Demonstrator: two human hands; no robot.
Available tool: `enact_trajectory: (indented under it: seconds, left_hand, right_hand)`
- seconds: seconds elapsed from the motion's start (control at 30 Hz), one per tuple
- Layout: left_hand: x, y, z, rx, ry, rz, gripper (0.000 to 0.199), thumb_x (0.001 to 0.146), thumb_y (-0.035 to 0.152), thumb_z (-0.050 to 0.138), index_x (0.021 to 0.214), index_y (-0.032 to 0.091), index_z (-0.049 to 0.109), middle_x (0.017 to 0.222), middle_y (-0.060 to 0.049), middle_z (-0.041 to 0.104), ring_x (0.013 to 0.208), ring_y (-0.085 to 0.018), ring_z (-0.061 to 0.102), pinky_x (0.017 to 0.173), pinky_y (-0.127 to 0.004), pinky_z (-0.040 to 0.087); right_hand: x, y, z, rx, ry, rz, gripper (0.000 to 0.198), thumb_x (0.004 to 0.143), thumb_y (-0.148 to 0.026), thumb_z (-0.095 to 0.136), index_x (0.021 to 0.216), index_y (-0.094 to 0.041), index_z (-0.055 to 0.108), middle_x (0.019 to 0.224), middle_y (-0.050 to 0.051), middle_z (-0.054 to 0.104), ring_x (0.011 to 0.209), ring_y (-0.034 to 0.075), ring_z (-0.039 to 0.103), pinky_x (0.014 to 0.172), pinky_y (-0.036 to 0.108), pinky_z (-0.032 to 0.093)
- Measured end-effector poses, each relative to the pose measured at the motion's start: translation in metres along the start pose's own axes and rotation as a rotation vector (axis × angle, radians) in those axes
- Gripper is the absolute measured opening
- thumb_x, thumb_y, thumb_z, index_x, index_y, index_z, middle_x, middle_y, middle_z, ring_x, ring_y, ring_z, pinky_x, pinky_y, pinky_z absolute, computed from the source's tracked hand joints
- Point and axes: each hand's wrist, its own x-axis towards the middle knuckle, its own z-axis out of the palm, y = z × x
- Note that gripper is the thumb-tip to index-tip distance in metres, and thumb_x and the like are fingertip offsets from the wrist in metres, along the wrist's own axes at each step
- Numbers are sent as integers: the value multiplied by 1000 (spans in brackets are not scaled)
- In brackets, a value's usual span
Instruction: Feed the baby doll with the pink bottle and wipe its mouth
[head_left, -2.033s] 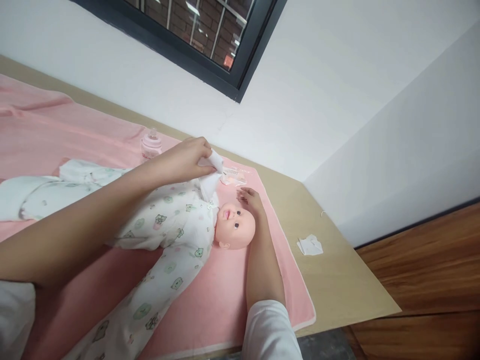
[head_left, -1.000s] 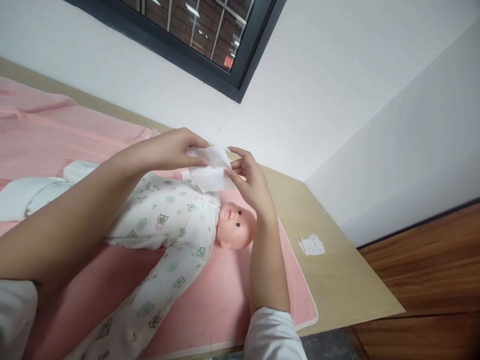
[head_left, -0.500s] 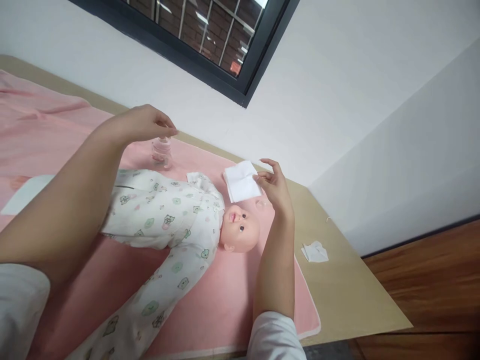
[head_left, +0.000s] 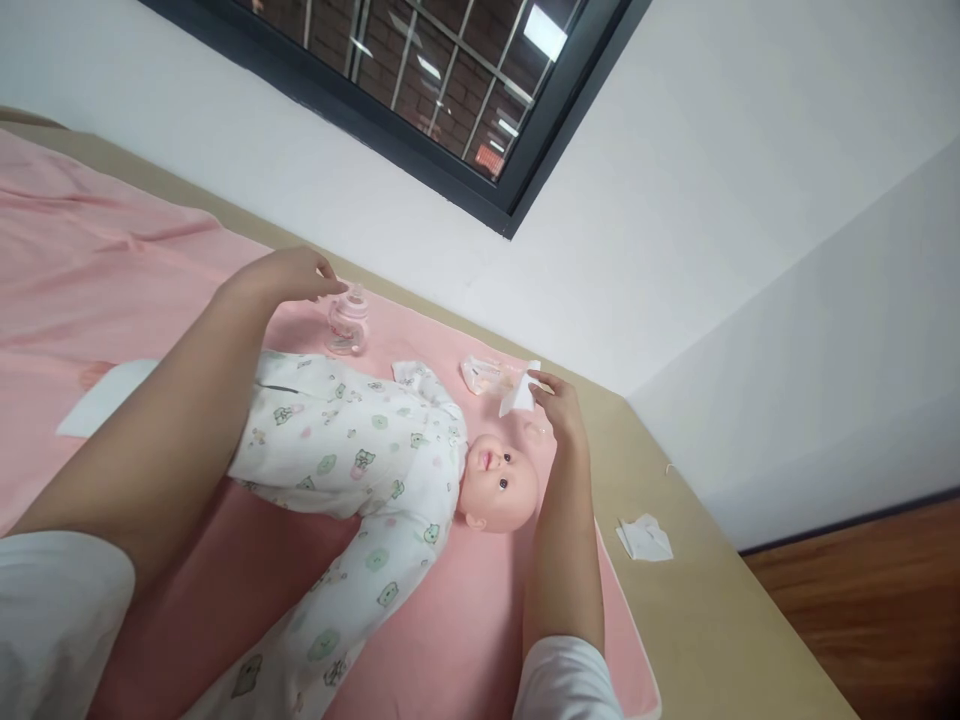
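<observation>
My left hand is beside the top of a clear baby bottle that stands upright on the pink blanket. Its fingers reach out loosely; whether they touch the teat I cannot tell. A folded white tissue is pinched between the thumb and fingers of my right hand, above a small clear packet. Between my arms a baby doll lies on its back, dressed in a white outfit printed with small green bears. My left forearm hides part of its lower body.
A small clear object lies by the doll's head. On the tan tabletop at the right is a crumpled white tissue. A white wall and a dark-framed window stand behind the table.
My right hand has taken the tissue up off the blanket and tilted it, baring the clear packet beneath. My left hand has come down beside the bottle's top. The view has shifted slightly.
</observation>
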Motion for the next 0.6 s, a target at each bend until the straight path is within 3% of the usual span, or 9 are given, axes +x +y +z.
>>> enact_trajectory:
  seconds: [0.17,0.33,0.47,0.6]
  left_hand:
    - [8,-11,5,20,8,-16,77,80,64,60,130,8,47,86,-3,62,88,-18,54,79,-29,36]
    - [20,-16,12,38,-48,-154,84,83,53,60,150,10,31,113,-14,66,93,-21,59,79,-29,39]
    - [26,-19,18,27,-91,-132,92,82,52,62,154,12,23,132,-17,60,90,-21,62,79,-30,41]
    - [30,-22,24,39,-139,-102,86,84,53,58,155,15,25,139,-16,56,86,-20,61,81,-32,43]
  right_hand:
    - [35,-6,20,106,-96,-97,55,71,-25,68,125,-17,65,92,4,73,84,16,65,100,38,51]
    - [57,1,35,216,-160,3,54,68,-16,68,122,-19,62,135,7,60,96,14,67,99,34,55]
    - [59,16,39,128,-179,138,49,71,-13,65,119,-15,60,135,12,60,95,16,68,96,35,57]
    - [58,25,38,17,-182,141,49,76,-17,63,124,-13,56,138,15,57,88,15,69,91,36,59]
